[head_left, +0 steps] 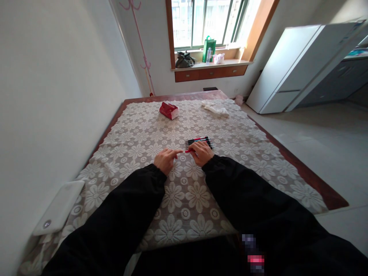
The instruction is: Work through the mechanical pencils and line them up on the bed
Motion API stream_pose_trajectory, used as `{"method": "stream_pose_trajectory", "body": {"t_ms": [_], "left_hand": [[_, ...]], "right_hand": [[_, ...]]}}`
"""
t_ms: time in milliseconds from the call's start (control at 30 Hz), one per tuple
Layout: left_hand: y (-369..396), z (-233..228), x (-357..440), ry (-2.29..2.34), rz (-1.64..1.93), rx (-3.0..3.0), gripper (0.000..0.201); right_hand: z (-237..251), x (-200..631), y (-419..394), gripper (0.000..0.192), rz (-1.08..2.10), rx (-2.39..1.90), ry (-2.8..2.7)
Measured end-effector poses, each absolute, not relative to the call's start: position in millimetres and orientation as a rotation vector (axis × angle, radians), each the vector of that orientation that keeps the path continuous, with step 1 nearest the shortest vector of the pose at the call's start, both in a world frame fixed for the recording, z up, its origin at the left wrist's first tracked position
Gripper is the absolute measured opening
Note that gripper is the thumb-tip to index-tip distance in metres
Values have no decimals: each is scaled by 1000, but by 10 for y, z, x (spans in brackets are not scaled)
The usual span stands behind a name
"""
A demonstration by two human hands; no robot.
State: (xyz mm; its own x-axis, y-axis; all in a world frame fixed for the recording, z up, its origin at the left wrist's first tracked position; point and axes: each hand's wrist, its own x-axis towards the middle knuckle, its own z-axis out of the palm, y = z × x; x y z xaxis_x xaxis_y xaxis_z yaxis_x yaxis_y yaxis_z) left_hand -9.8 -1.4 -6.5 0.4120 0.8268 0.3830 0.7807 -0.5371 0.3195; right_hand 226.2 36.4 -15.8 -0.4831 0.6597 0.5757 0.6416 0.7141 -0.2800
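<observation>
The right hand pinched a red pen on the pens' near side; the left hand pointed right, grip unclear.

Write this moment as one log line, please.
Left hand: pointing at end of red pen, contact unclear | Right hand: holding red pen | Other pens: side by side nearby

1 red packet on floral tablecloth; 1 green bag on windowsill.

A home interior: floral tablecloth, white refrigerator, pink coat rack, drawered windowsill.
</observation>
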Motion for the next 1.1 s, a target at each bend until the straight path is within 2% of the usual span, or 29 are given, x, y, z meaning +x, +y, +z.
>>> {"method": "stream_pose_trajectory", "body": {"t_ms": [367,600,733,967,1100], "left_hand": [[-16,-60,-93,1448,809,2544,47],[-24,-30,-85,1433,765,2551,47],[-28,-35,-82,1436,804,2493,40],[-29,-60,-81,1493,887,2452,24],[-21,-72,-87,1471,966,2394,19]], "right_hand": [[-135,2265,350,8,22,-999,-2242],[-211,2237,400,9,178,-848,-2297],[-226,2235,404,25,314,-764,-2280],[-201,2254,369,23,350,-822,-2234],[-233,2248,369,36,532,-815,-2021]]}}
